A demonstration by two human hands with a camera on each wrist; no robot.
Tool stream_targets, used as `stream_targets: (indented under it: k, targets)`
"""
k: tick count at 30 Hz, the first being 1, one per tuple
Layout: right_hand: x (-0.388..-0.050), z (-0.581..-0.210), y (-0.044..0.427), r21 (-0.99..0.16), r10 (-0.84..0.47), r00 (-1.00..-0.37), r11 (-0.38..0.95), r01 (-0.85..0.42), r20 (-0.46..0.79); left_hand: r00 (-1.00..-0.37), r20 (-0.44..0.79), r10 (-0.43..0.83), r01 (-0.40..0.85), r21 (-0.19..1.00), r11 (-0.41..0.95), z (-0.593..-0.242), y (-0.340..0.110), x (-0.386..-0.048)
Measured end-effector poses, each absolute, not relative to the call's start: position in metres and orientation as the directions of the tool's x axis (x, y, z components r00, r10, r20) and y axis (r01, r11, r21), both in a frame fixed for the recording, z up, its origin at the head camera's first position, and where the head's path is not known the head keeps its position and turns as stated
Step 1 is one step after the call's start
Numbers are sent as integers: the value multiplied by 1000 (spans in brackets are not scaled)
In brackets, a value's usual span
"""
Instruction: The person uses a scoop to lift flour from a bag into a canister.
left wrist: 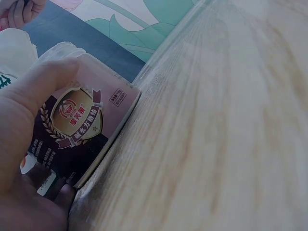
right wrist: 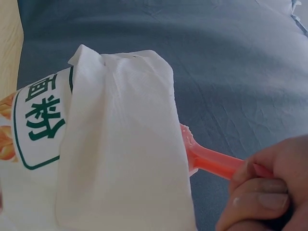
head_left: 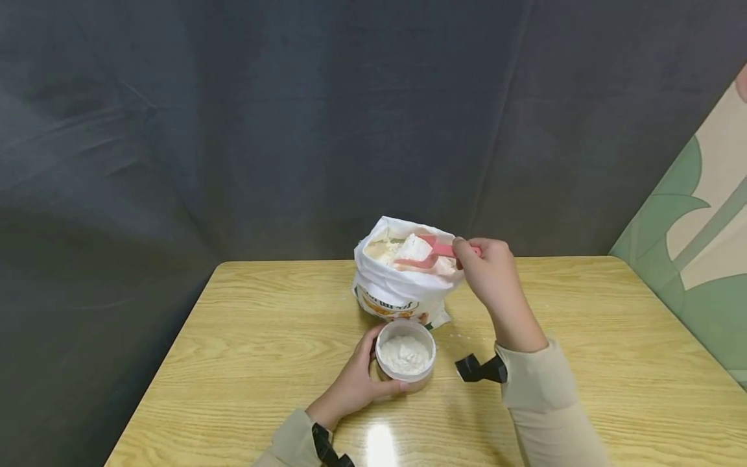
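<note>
My right hand (head_left: 489,267) grips the handle of a pink scoop (head_left: 421,262), which carries a heap of white flour (head_left: 413,249) at the open mouth of a white flour bag (head_left: 403,279). In the right wrist view the bag's folded side hides most of the scoop (right wrist: 216,161). My left hand (head_left: 357,381) is wrapped around a round tub (head_left: 421,384) standing on the table just in front of the bag. White powder (head_left: 405,354) lies inside the tub. The left wrist view shows the tub's printed label (left wrist: 74,118) and my thumb along its side.
The wooden table (head_left: 262,337) bears a few white specks right of the tub. Behind it hangs a dark curtain (head_left: 350,130). A patterned panel (head_left: 700,259) in green and beige borders the table's right side.
</note>
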State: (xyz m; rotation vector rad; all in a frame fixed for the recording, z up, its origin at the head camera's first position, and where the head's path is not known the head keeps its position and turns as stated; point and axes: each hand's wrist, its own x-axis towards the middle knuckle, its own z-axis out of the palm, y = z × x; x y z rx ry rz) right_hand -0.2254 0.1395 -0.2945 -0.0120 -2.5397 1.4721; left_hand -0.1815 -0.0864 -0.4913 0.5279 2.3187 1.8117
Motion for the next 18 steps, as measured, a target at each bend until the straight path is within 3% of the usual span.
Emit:
stream_targets:
  k: [18]
  targets:
    - [-208, -295, 140, -929, 176, -965, 350, -124, 195, -925, 102, 365, 180, 966, 186, -489, -89, -180]
